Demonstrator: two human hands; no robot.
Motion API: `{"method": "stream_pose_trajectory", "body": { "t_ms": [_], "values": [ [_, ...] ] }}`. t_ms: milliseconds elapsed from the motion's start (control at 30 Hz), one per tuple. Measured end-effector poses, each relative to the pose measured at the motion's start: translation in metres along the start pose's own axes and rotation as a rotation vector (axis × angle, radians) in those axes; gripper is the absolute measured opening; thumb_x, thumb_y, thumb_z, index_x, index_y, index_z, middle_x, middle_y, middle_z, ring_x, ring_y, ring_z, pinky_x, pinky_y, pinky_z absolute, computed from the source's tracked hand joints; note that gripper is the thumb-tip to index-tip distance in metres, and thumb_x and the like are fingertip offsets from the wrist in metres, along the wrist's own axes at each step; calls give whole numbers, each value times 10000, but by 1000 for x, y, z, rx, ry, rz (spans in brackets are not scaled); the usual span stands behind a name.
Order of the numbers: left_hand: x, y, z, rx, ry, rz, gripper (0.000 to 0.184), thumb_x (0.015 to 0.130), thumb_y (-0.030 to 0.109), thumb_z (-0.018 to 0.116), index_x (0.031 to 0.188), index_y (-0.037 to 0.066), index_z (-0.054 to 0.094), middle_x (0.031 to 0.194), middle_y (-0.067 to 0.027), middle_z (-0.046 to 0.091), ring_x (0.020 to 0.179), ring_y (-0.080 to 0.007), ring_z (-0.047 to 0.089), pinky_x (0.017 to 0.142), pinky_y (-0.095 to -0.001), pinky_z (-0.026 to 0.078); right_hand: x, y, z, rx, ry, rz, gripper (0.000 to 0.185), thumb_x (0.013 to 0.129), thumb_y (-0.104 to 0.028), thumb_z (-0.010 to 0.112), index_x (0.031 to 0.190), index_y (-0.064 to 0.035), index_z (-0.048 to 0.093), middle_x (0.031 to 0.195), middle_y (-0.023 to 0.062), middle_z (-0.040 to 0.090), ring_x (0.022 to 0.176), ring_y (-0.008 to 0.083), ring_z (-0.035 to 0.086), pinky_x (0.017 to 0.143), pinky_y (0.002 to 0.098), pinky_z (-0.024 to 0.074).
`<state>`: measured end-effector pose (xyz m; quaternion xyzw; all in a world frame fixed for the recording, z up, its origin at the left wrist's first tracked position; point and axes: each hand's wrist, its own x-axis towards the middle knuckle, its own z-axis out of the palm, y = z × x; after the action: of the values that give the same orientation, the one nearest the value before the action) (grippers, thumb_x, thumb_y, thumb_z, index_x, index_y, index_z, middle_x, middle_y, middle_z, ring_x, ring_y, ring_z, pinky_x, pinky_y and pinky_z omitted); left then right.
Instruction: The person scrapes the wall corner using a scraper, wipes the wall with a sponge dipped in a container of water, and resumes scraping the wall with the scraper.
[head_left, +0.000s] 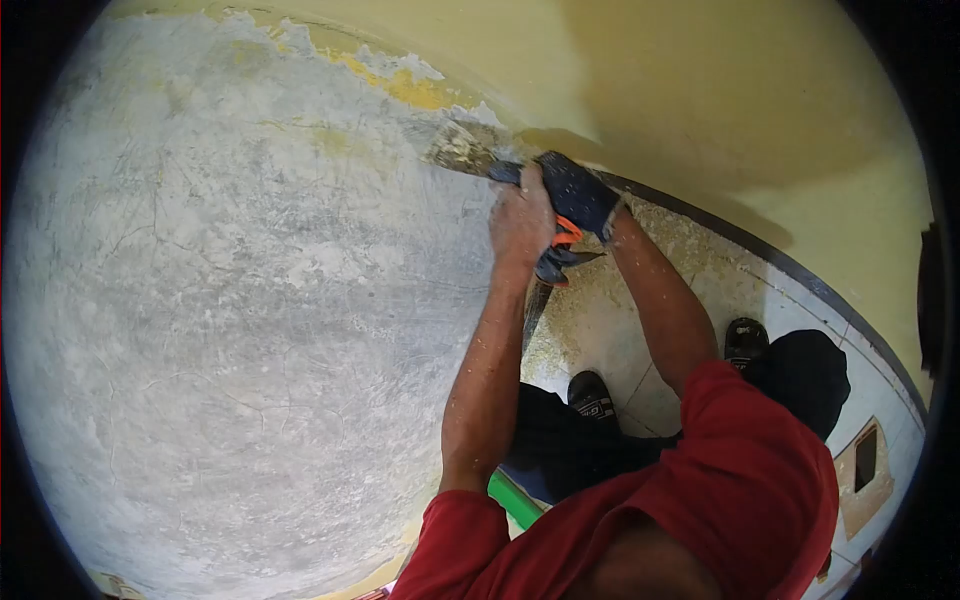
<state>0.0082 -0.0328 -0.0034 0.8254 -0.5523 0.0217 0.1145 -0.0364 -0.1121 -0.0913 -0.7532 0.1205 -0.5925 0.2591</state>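
A scraper (462, 150) with a wide, paint-smeared blade lies against the grey stripped wall (250, 280), close to the ragged paint edge at the corner. My right hand (577, 193), in a dark blue glove, is closed around the scraper's dark handle. Bare and dusty, my left hand (522, 222) is closed at the same handle, just beside the glove. Its fingers are partly hidden. Below the hands shows an orange and dark blue item (563, 250); I cannot make out what it is or whether it is held.
Yellow paint (700, 70) covers the adjoining wall, with a dark baseboard (720, 228) along its foot. Pale flakes (690, 260) litter the tiled floor near my shoes (592, 395). A green object (515, 500) is beside my leg. A brown piece with a dark slot (862, 475) lies at right.
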Motion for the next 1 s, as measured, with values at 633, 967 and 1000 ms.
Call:
{"method": "stream_pose_trajectory", "body": {
  "t_ms": [633,967,1000],
  "values": [
    [10,-9,-33,-6,148,176,530,900,371,268,904,-71,561,846,-265,610,867,-326,603,758,-409,439,30,-9,5,-56,-199,-23,142,814,-159,539,851,-26,572,816,127,570,814,233,543,758,368,423],
    [16,-3,-63,-41,-91,64,321,893,251,310,1093,47,458,1071,-353,496,916,-538,515,796,-525,428,50,-35,-16,-107,-245,-87,132,707,-161,581,730,-32,573,738,167,567,736,337,553,633,391,417],
    [21,-5,-70,-72,-130,79,310,890,233,319,1092,44,459,1060,-350,504,923,-532,515,792,-524,430,60,-45,-25,-119,-304,-44,129,712,-158,576,733,-30,575,749,170,572,747,337,557,642,390,420]
  ]
}}
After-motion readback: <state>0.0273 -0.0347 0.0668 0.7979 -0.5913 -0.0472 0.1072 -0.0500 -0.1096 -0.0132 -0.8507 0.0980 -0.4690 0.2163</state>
